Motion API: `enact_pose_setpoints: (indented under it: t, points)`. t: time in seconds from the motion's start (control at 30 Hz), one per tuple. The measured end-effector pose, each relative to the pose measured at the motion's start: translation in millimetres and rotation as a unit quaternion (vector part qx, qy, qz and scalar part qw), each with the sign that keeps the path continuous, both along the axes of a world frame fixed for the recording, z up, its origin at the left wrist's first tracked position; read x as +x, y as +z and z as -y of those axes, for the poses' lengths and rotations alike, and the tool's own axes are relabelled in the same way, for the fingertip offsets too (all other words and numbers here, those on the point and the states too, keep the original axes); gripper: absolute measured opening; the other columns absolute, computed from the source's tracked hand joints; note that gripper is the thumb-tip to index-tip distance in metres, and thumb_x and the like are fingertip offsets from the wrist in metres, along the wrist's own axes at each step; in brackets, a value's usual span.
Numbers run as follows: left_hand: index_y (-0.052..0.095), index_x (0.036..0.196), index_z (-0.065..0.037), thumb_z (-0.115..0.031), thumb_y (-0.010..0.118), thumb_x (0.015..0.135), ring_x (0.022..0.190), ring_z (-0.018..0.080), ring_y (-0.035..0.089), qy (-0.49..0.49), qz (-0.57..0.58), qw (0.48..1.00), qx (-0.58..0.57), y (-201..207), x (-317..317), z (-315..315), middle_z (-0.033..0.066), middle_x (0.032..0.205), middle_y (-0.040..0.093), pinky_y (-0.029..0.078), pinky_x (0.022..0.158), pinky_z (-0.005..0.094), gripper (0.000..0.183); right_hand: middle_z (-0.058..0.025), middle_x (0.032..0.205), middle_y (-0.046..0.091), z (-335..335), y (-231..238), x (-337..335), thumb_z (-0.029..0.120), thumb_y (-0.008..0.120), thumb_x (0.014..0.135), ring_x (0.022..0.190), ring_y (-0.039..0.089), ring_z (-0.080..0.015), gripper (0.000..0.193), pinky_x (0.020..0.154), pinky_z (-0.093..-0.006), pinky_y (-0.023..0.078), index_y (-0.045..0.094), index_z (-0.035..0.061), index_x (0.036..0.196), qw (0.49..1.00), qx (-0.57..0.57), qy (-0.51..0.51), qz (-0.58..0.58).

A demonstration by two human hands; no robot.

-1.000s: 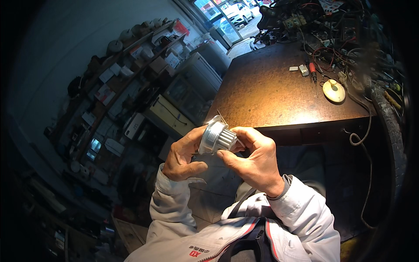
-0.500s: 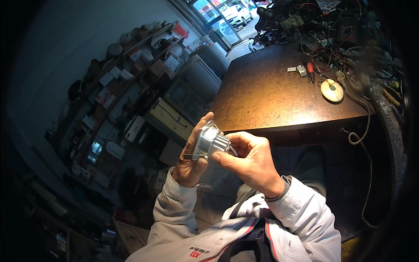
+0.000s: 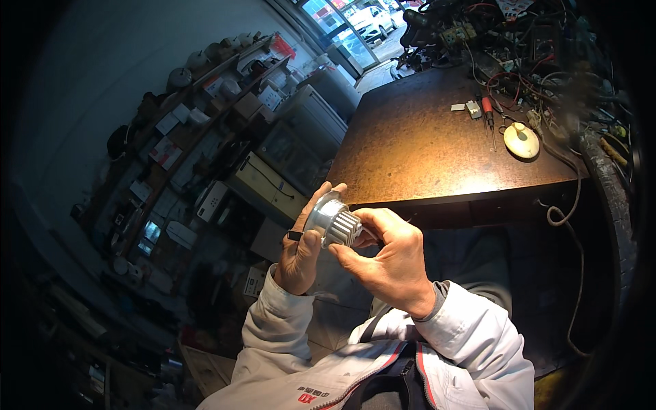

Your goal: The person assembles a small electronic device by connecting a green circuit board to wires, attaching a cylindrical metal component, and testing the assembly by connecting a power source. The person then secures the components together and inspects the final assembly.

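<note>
In front of the table's near edge, both hands hold a silver recessed spotlight with a finned heat sink and a round rim. My left hand is closed round the rim, its thumb on the near side and its fingers behind. A dark-tipped spring clip juts out beside that thumb. My right hand grips the finned end between thumb and fingers. A short pale wire shows near the right fingers; its far end is hidden.
The brown wooden table lies ahead, bearing a red-handled screwdriver, a small pale block and a cream round lid-like piece. Tangled wires crowd its right side. A cord hangs there. Shelves line the left wall.
The spotlight has turned a little, so its fins face me more. The clip by my left thumb now shows its dark tip. My right hand has shifted slightly along the heat sink.
</note>
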State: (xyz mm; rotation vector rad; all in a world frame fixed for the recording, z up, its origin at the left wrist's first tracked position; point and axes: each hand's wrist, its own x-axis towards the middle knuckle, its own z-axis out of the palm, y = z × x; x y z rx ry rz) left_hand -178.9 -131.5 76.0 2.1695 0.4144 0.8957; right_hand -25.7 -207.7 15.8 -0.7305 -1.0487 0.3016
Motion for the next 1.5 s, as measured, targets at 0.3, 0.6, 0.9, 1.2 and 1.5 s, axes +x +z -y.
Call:
enact_pose_setpoints:
  t: [0.3, 0.6, 0.9, 1.2, 1.5]
  points:
    - [0.031, 0.165, 0.005, -0.054, 0.050, 0.112, 0.136, 0.0240, 0.059, -0.011, -0.022, 0.998, -0.065, 8.4, -4.8, 0.4, 0.0224, 0.156, 0.054, 0.047, 0.117, 0.0378, 0.082, -0.0207, 0.102, 0.068, -0.4, -2.3, -2.6, 0.008, 0.087, 0.077, 0.088, 0.073, -0.0358, 0.047, 0.076, -0.0400, 0.062, 0.067, -0.0045, 0.118, 0.988, 0.044, -0.108, 0.102]
    - [0.034, 0.164, 0.005, -0.047, 0.045, 0.116, 0.139, 0.0236, 0.056, 0.012, -0.034, 0.998, -0.054, 9.3, -3.1, 3.9, 0.0203, 0.152, 0.058, 0.040, 0.122, 0.0385, 0.072, -0.0230, 0.115, 0.064, 3.1, -5.8, -2.3, 0.005, 0.086, 0.071, 0.099, 0.069, -0.0402, 0.068, 0.084, -0.0452, 0.061, 0.060, -0.0047, 0.132, 0.968, 0.037, -0.166, 0.185]
    - [0.030, 0.166, 0.002, -0.061, 0.055, 0.107, 0.140, 0.0295, 0.059, -0.010, -0.031, 0.994, -0.102, 6.0, -8.6, -10.1, 0.0241, 0.157, 0.052, 0.049, 0.118, 0.0447, 0.089, -0.0218, 0.112, 0.064, 3.2, -4.1, -0.5, 0.005, 0.085, 0.071, 0.098, 0.069, -0.0393, 0.067, 0.084, -0.0443, 0.061, 0.060, -0.0044, 0.132, 0.970, 0.044, -0.152, 0.183]
    - [0.027, 0.168, 0.001, -0.063, 0.047, 0.109, 0.144, 0.0261, 0.054, -0.042, -0.004, 0.989, -0.138, 6.5, -3.8, -3.8, 0.0215, 0.160, 0.050, 0.044, 0.122, 0.0398, 0.089, -0.0203, 0.108, 0.063, 4.6, -1.0, 0.3, 0.009, 0.084, 0.073, 0.094, 0.068, -0.0371, 0.064, 0.078, -0.0432, 0.061, 0.060, -0.0047, 0.131, 0.969, 0.040, -0.156, 0.186]
    - [0.028, 0.167, 0.002, -0.065, 0.052, 0.106, 0.144, 0.0281, 0.055, -0.066, 0.029, 0.986, -0.150, 4.4, -2.5, -6.5, 0.0226, 0.161, 0.049, 0.045, 0.121, 0.0426, 0.093, -0.0182, 0.103, 0.061, 8.0, 3.9, 0.1, 0.010, 0.085, 0.072, 0.090, 0.067, -0.0354, 0.063, 0.075, -0.0426, 0.060, 0.060, -0.0055, 0.127, 0.966, 0.037, -0.171, 0.190]
